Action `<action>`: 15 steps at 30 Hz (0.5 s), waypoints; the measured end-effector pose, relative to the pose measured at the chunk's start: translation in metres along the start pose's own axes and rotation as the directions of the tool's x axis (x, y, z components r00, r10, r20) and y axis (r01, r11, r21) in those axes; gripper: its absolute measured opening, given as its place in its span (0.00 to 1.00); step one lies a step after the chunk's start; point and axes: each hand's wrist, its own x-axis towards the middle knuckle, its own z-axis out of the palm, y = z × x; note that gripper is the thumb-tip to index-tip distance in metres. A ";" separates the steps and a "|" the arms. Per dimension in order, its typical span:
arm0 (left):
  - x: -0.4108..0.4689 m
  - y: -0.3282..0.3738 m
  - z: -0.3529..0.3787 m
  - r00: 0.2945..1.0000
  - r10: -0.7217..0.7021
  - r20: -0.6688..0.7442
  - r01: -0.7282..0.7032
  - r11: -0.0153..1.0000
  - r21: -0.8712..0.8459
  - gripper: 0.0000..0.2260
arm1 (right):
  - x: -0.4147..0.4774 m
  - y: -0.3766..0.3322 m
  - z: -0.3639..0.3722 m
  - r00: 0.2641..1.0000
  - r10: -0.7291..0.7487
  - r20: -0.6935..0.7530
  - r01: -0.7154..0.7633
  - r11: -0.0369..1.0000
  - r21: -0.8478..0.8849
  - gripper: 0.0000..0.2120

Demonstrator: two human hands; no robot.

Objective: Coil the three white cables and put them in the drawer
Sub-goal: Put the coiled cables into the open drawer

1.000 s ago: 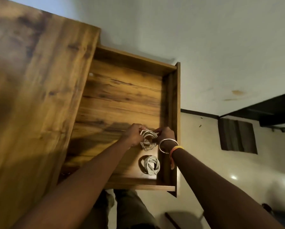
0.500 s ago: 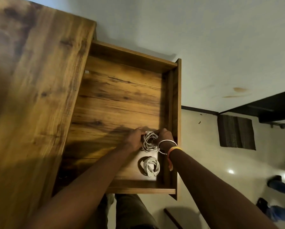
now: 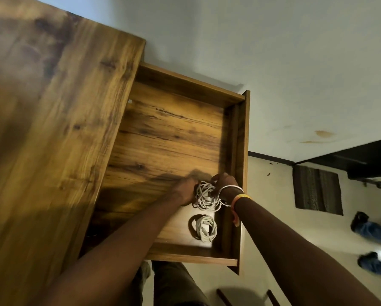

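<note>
A: Now, the drawer point(image 3: 191, 257) stands pulled out from the bench point(image 3: 52, 140). Contents, front first?
B: Near coil point(image 3: 204, 227) of white cable, lying on the drawer floor by its front right corner. No hand on it.
A: Behind that?
B: Far coil point(image 3: 205, 196), white too, on the drawer floor near the right wall. Left hand point(image 3: 184, 192) curls against its left side and right hand point(image 3: 226, 184) curls over its right edge. Both hands hold it.
A: Coils touching?
B: No, just apart.
</note>
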 end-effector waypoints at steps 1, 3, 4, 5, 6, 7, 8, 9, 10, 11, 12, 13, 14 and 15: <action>-0.003 0.003 -0.003 1.000 0.013 0.002 -0.013 1.000 -0.012 0.22 | -0.001 -0.001 -0.002 1.000 0.007 -0.003 -0.007 1.000 0.019 0.26; -0.010 0.005 -0.012 0.999 0.012 -0.040 -0.014 0.999 -0.037 0.24 | -0.005 -0.009 -0.009 0.999 0.010 -0.033 -0.008 0.998 0.056 0.27; -0.019 0.006 -0.021 0.998 -0.002 -0.057 -0.002 0.998 -0.070 0.26 | -0.005 -0.015 -0.013 0.997 -0.006 -0.074 0.011 0.998 0.066 0.24; -0.024 0.007 -0.030 0.997 -0.010 -0.073 0.003 0.995 -0.097 0.27 | -0.004 -0.024 -0.017 0.991 -0.025 -0.128 0.036 0.996 0.087 0.20; -0.030 0.007 -0.041 0.997 -0.012 -0.079 0.002 0.993 -0.120 0.27 | -0.004 -0.034 -0.023 0.981 -0.053 -0.186 0.076 0.990 0.116 0.15; -0.037 0.003 -0.055 0.995 -0.007 -0.104 -0.010 0.988 -0.156 0.26 | -0.007 -0.051 -0.029 0.968 -0.083 -0.238 0.121 0.981 0.149 0.12; -0.048 -0.003 -0.073 0.989 -0.010 -0.145 -0.021 0.976 -0.215 0.26 | -0.010 -0.073 -0.033 0.951 -0.132 -0.279 0.182 0.970 0.161 0.10; -0.059 -0.007 -0.092 0.981 -0.021 -0.191 -0.031 0.963 -0.266 0.25 | -0.016 -0.096 -0.037 0.939 -0.177 -0.296 0.233 0.958 0.166 0.11; -0.071 -0.014 -0.110 0.970 -0.033 -0.242 -0.038 0.959 -0.281 0.23 | -0.022 -0.119 -0.042 0.926 -0.224 -0.304 0.285 0.943 0.172 0.12; -0.091 -0.029 -0.131 0.945 -0.067 -0.322 -0.036 0.952 -0.303 0.21 | -0.031 -0.150 -0.039 0.914 -0.281 -0.291 0.343 0.920 0.188 0.12; -0.112 -0.046 -0.149 0.910 -0.085 -0.405 -0.052 0.947 -0.316 0.18 | -0.041 -0.180 -0.035 0.902 -0.332 -0.275 0.393 0.896 0.207 0.13; -0.133 -0.059 -0.165 0.880 -0.105 -0.464 -0.064 0.940 -0.334 0.14 | -0.050 -0.206 -0.030 0.889 -0.377 -0.259 0.434 0.874 0.217 0.13; -0.154 -0.076 -0.179 0.846 -0.119 -0.520 -0.076 0.938 -0.338 0.11 | -0.058 -0.233 -0.022 0.870 -0.430 -0.241 0.482 0.846 0.228 0.14; -0.176 -0.093 -0.190 0.818 -0.146 -0.557 -0.068 0.936 -0.345 0.09 | -0.070 -0.259 -0.012 0.848 -0.482 -0.218 0.526 0.816 0.240 0.14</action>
